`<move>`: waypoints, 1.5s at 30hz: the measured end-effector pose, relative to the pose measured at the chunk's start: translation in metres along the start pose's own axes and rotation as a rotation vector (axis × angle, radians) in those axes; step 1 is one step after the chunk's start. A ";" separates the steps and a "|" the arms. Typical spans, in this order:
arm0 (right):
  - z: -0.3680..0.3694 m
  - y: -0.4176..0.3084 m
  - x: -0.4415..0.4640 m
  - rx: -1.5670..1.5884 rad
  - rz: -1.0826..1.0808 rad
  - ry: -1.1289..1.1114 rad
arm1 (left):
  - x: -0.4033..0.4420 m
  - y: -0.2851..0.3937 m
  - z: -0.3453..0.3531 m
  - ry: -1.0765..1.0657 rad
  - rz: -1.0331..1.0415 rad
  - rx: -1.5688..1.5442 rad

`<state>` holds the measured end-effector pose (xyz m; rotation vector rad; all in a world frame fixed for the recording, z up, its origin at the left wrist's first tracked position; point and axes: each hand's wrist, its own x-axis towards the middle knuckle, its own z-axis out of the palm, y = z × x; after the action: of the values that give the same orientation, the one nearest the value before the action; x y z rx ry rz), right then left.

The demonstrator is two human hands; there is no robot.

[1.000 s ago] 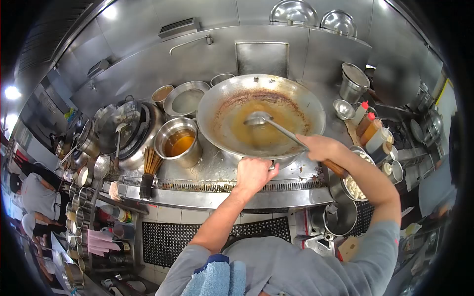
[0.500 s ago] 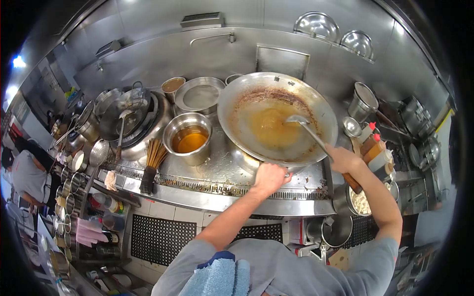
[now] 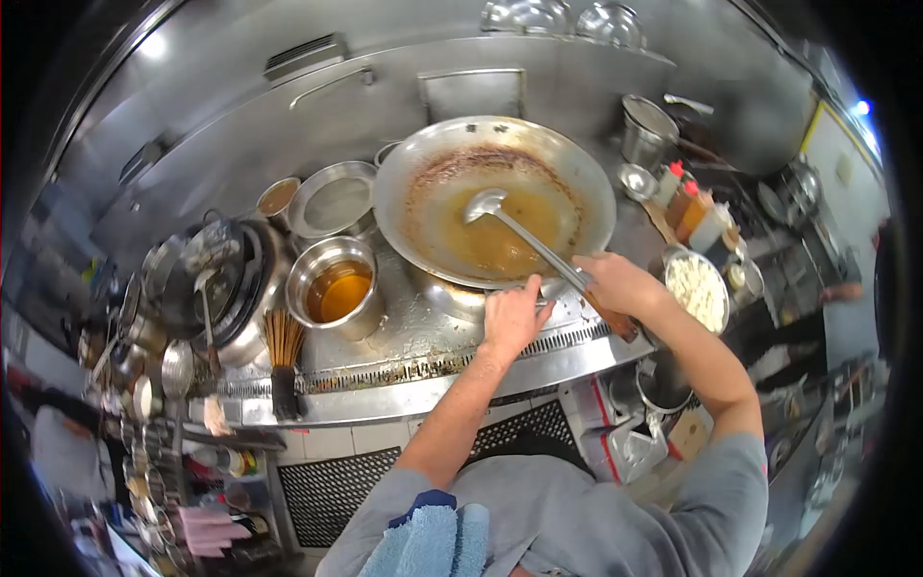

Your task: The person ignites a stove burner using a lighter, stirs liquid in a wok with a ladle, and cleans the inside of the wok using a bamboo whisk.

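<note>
My right hand (image 3: 620,284) is closed around the long handle of a ladle (image 3: 524,234), whose brown wooden end sticks out below the fist. The ladle's bowl is tilted above the middle of a wide wok (image 3: 591,207). Shallow brownish liquid (image 3: 510,252) covers the wok's bottom, and dark residue marks its far inner wall. At the near rim, my left hand (image 3: 512,315) is beside the wok's handle, with a finger stretched toward the rim and the thumb apart. The other fingers are partly hidden.
Left of the wok stand a pot of amber liquid (image 3: 373,313), a pan of cloudy liquid (image 3: 303,231), a bamboo brush (image 3: 283,356) and another wok (image 3: 183,279). Squeeze bottles (image 3: 710,228) and a container of white pieces (image 3: 716,279) stand right. Other people are at both sides.
The view has turned right. The ladle's bowl has moved from the wok's right side toward its middle. My left hand has loosened from its fist at the wok's handle, a finger now extended.
</note>
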<state>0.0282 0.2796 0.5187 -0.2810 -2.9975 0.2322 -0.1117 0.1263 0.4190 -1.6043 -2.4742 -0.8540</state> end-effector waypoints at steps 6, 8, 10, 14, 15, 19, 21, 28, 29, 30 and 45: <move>-0.027 -0.060 -0.133 1.130 0.187 -0.404 | 0.000 -0.001 0.006 0.004 0.011 0.106; 0.046 -0.042 -0.146 0.945 0.264 -0.520 | 0.000 0.001 0.008 0.017 0.008 0.123; 0.186 0.016 -0.176 0.645 0.310 -0.619 | -0.002 0.006 0.008 0.023 -0.022 0.212; 0.360 0.121 -0.206 1.079 0.989 -0.731 | 0.000 0.009 0.010 0.074 0.008 0.243; 0.369 0.133 -0.201 1.059 1.048 -0.665 | 0.000 0.011 0.009 0.084 0.008 0.260; 0.391 0.176 -0.148 0.982 1.074 -0.451 | -0.001 0.008 0.013 0.109 0.002 0.315; 0.397 0.189 -0.115 0.956 1.039 -0.388 | -0.003 0.004 0.016 0.154 0.031 0.352; 0.426 0.196 -0.049 1.008 0.966 -0.281 | -0.002 0.010 0.012 0.140 -0.034 0.194; 0.425 0.190 -0.044 1.038 0.966 -0.277 | -0.002 0.009 0.013 0.143 -0.046 0.205; 0.426 0.186 -0.040 1.071 0.972 -0.267 | -0.003 0.014 0.007 0.134 -0.076 0.174; 0.426 0.147 -0.024 1.073 1.117 -0.296 | -0.010 0.005 0.023 0.268 0.044 0.161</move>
<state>0.0201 0.3572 0.0739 -1.7380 -2.0675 1.9087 -0.0975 0.1302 0.3985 -1.3867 -2.2519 -0.7835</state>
